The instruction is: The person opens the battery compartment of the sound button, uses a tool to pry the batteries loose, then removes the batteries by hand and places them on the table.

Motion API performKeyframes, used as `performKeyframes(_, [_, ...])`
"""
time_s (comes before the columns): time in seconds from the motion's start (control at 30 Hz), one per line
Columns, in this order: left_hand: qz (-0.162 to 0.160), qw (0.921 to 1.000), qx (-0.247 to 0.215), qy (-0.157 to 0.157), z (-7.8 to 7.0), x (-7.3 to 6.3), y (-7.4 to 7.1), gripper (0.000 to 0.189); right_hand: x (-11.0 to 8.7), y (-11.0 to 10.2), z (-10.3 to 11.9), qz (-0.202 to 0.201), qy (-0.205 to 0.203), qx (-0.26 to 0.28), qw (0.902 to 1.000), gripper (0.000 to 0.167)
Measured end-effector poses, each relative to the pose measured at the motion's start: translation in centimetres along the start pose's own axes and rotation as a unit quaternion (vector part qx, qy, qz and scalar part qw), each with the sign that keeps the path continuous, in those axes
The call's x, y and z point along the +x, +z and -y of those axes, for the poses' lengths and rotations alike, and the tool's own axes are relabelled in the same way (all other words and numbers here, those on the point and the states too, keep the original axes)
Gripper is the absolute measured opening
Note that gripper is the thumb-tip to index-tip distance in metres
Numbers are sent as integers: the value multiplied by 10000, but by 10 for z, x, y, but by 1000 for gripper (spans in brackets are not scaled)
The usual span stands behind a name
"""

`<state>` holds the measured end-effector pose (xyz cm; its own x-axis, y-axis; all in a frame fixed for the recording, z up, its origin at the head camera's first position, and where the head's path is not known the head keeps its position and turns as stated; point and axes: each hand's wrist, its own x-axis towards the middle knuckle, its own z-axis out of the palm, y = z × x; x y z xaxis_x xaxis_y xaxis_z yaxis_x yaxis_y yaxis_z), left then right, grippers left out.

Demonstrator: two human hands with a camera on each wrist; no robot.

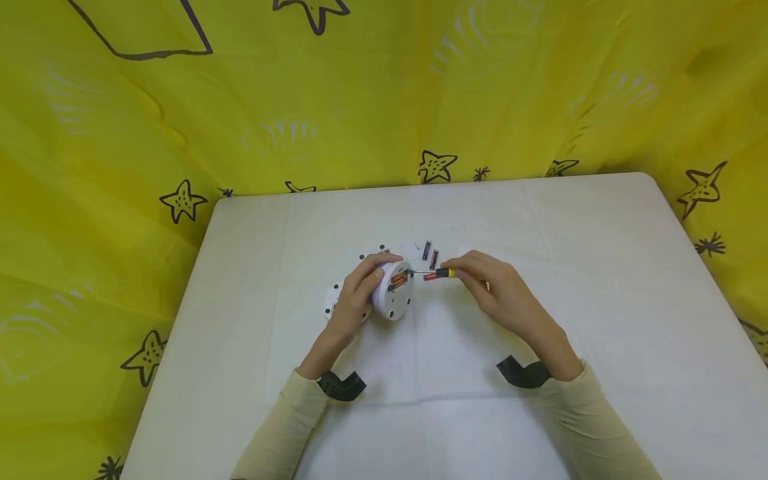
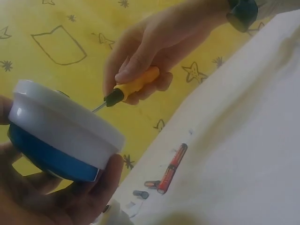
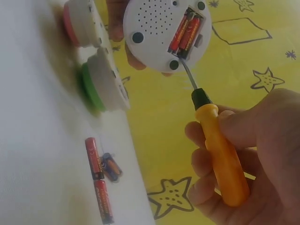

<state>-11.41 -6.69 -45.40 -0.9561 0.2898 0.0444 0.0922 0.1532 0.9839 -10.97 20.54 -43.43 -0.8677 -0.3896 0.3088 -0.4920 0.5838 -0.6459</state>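
My left hand (image 1: 354, 293) grips a round buzzer (image 2: 65, 115) with a white base and a blue top. Its base faces right, showing speaker holes, dark feet and an uncovered battery compartment. Two red batteries (image 3: 186, 35) lie side by side in that compartment. With my right hand (image 1: 495, 287) I hold a screwdriver (image 3: 222, 154) by its yellow handle, fingers and thumb curled round it. The tip of its metal shaft is right at the compartment's lower end, by the battery ends, in the right wrist view.
Two more buzzers, one green (image 3: 93, 86) and one red (image 3: 75, 23), sit on the white table (image 1: 228, 280) behind my left hand. Several loose batteries (image 2: 172, 168) lie near the screwdriver. A yellow patterned curtain (image 1: 372, 100) hangs behind the table.
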Motion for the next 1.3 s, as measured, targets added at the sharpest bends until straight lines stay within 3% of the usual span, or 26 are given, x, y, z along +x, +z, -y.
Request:
performKeyframes(0.27, [224,9951,-961,27,7,0,2,54,1,-2,-7,84,109,603,9981,29])
performKeyframes(0.5, [316,9878,-1524,-59,7,0,3,54,0,-3,-10,353,520,753,9952,28])
performKeyframes(0.73, [455,9807,-1896,-128,11,-1,4,40,-1,1,-17,437,725,1269,9883,27])
performKeyframes(1.07, [452,9721,-2259,-432,11,-3,8,43,-3,6,-23,434,642,1664,9830,26])
performKeyframes(1.3, [456,9620,-2566,-811,13,-2,10,43,-4,8,-24,507,934,1850,9770,25])
